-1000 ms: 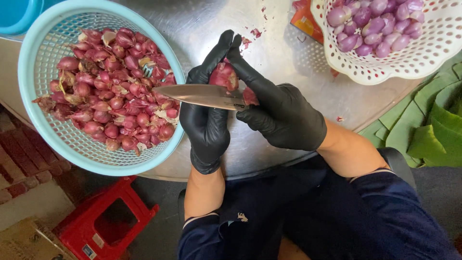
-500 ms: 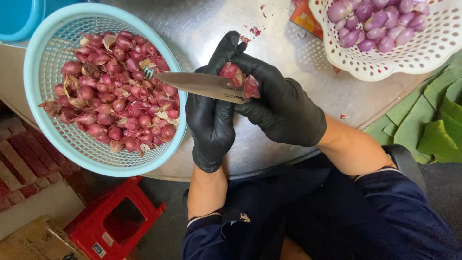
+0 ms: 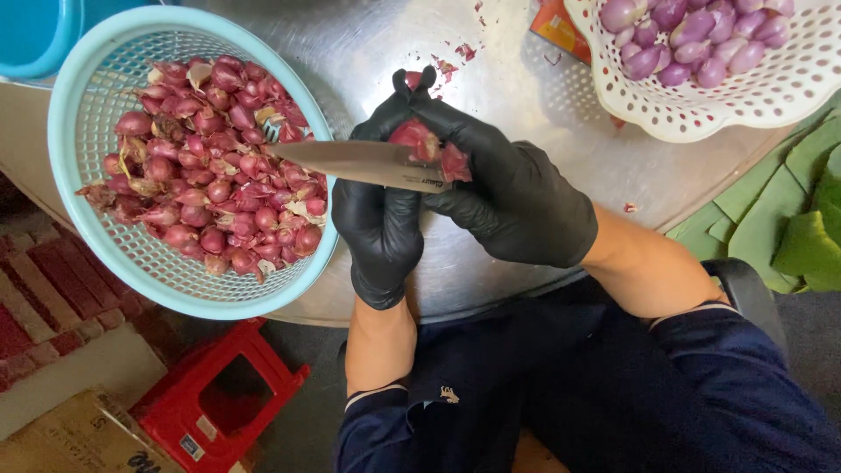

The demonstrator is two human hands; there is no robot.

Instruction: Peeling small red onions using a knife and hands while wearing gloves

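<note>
- Both your black-gloved hands meet over the tabletop (image 3: 368,52): your left hand (image 3: 381,223) pinches a red shallot (image 3: 419,138); your right hand (image 3: 517,197) is clamped on a knife (image 3: 350,160), blade pressed to the bulb, seemingly for peeling
- Left of your hands, a perforated blue plastic basket (image 3: 96,140) holds papery unpeeled shallots; to their right, a white basket (image 3: 753,96) holds smooth peeled ones

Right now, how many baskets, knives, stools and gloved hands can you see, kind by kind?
Baskets: 2, a blue basket and a white basket
Knives: 1, the knife
Stools: 1, the red stool
Gloved hands: 2, left hand, right hand
Total: 6
</note>
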